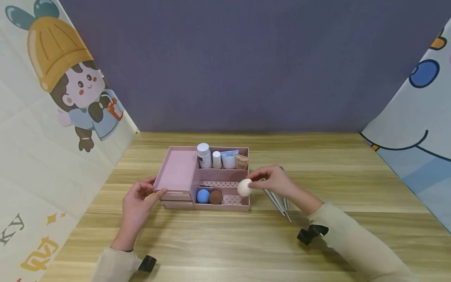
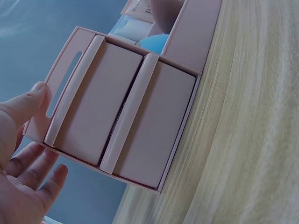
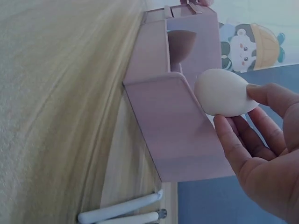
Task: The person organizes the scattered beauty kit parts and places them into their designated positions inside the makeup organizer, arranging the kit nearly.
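Note:
A pink desktop organizer (image 1: pixel 176 168) stands on the table, with two drawers (image 2: pixel 100 102) at its left front. At its front left corner my left hand (image 1: pixel 137 199) holds the edge, thumb on the front face and fingers round the side. My right hand (image 1: pixel 273 182) pinches a white egg-shaped makeup sponge (image 3: pixel 224 92) between thumb and fingertips. The sponge is over the right end of the front compartment. In that compartment sit a blue makeup sponge (image 1: pixel 203 196) and a brown makeup sponge (image 1: pixel 215 197), side by side. The right part of its perforated floor shows beneath the white sponge.
In the back compartment stand a white bottle (image 1: pixel 204 156), a smaller white-capped bottle (image 1: pixel 216 159), a pale blue tube (image 1: pixel 230 159) and a beige tube (image 1: pixel 241 162). Several thin brushes (image 1: pixel 276 201) lie on the table right of the organizer, under the right forearm.

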A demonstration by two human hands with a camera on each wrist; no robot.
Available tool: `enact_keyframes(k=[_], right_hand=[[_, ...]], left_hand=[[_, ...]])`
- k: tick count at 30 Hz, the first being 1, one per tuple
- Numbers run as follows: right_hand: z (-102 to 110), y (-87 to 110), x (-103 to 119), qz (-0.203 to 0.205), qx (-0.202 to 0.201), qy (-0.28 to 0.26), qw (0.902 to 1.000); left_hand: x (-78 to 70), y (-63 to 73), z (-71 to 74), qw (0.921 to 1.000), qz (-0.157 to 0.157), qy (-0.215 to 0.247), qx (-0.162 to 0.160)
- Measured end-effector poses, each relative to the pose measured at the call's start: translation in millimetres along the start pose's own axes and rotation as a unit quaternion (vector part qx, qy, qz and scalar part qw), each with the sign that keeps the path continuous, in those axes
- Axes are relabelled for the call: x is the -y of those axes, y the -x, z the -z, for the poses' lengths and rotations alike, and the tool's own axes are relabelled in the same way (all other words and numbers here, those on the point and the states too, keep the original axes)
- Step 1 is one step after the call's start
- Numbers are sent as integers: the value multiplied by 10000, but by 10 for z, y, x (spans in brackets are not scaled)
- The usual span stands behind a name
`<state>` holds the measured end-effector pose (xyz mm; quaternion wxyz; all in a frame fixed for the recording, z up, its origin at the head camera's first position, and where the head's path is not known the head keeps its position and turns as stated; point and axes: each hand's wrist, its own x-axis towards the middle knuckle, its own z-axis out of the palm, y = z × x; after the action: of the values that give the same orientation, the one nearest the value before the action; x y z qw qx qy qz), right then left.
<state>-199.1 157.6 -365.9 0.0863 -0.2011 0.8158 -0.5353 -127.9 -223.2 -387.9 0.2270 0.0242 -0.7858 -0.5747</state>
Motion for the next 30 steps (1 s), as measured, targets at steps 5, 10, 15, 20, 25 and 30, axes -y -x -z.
enact_keyframes(k=[5,10,15,20,25,30], right_hand=[[-70,-51,-30,6,299,59,9995],[-130,-92,6,264,634,202,9974],[-199,-138,71,623,1034,544,9912],[-263,-175,118,1038,1311,1138,9793],[-293,-188,154,1129,1438,1649,9692],[-293,-191,188,1097,1484,1786,9665]], left_hand=[[-19,4,2,10000,58,14,11],[-18,1,6,9999,144,-47,33],[-29,6,8,9998,165,3,70],[-22,8,1,9998,205,26,44],[-5,2,-11,9998,157,95,-8],[-11,-4,-8,9998,138,118,-1]])
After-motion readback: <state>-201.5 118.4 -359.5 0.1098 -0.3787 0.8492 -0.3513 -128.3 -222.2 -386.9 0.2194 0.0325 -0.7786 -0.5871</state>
